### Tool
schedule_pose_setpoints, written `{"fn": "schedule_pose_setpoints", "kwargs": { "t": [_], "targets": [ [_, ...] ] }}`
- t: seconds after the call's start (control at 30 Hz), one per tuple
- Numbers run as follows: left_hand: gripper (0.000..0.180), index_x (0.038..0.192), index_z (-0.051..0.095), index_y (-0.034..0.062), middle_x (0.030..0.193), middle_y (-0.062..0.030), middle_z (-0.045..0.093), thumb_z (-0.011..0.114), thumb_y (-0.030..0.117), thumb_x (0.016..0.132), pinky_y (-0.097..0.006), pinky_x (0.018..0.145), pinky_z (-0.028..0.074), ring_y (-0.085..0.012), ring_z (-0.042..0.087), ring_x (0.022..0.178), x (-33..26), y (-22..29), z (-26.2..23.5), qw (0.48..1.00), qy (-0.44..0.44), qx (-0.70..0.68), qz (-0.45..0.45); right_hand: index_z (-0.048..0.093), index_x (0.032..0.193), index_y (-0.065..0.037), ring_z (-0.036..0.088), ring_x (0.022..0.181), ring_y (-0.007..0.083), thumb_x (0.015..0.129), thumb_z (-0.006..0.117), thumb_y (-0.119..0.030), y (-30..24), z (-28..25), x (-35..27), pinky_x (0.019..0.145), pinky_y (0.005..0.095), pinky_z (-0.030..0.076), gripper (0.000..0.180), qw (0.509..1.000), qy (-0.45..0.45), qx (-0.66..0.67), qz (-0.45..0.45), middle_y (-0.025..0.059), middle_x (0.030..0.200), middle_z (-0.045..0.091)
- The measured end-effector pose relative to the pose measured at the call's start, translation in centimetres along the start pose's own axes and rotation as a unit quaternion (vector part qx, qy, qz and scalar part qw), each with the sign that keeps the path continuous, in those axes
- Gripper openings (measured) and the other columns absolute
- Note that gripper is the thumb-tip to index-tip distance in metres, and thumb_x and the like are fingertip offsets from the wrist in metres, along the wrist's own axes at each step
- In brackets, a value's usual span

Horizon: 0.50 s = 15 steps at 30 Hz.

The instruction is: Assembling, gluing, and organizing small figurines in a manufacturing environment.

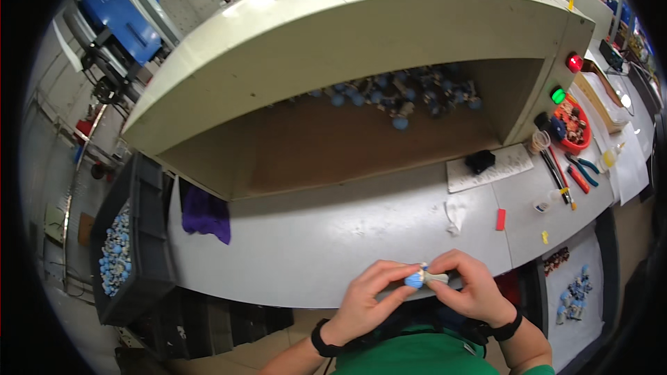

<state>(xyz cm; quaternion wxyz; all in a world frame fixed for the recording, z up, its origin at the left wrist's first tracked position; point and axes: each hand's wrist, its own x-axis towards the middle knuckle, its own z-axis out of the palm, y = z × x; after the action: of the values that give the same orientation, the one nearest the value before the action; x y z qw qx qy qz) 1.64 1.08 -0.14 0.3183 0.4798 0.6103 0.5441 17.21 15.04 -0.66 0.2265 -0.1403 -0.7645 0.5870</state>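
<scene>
A small figurine (415,280), blue on its rounded end and pale cream toward the other, is held between both hands just over the table's front edge. My left hand (368,300) pinches the blue end between thumb and fingers. The pale end is gripped by the thumb and fingers of my right hand (474,290). Its finer details are too small to make out, and the fingers partly cover it. Both wrists wear dark bands.
A beige cabinet (333,31) stands behind the grey table (319,250), several blue figurines (400,123) inside. Blue pieces fill a dark bin (149,250) at left; more lie in a right-hand tray (556,288). Right: pliers (582,169), brushes, a red bowl (588,128). Left: purple cloth (206,215).
</scene>
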Motion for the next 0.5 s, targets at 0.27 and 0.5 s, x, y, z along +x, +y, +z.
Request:
{"fn": "schedule_pose_setpoints", "kwargs": {
  "t": [0.27,0.5],
  "targets": [
    [0.03,0.117,0.061,0.0031,0.111,-0.0098,0.059,0.063,0.003,0.087,-0.027,0.084,0.051,-0.0169,0.061,0.097,0.0,-0.17,-0.27,1.0,-0.009,-0.012,0.005,0.057,0.098,-0.001,0.062,0.089,0.0192,0.081,0.068,-0.005,-0.24,-0.14,0.24,0.077,0.0284,0.049,0.02,1.0,-0.003,0.003,0.005,0.0101,0.097,0.063],
    [0.031,0.116,0.063,0.0036,0.109,-0.0095,0.06,0.065,0.003,0.085,-0.027,0.084,0.051,-0.0174,0.061,0.097,-0.32,0.26,-0.12,1.0,0.0,-0.001,0.008,0.059,0.102,-0.002,0.062,0.087,0.0194,0.084,0.065,-0.009,-0.17,0.32,0.0,0.074,0.0282,0.048,0.02,1.0,-0.004,0.019,0.008,0.0098,0.098,0.063]
  ]
}}
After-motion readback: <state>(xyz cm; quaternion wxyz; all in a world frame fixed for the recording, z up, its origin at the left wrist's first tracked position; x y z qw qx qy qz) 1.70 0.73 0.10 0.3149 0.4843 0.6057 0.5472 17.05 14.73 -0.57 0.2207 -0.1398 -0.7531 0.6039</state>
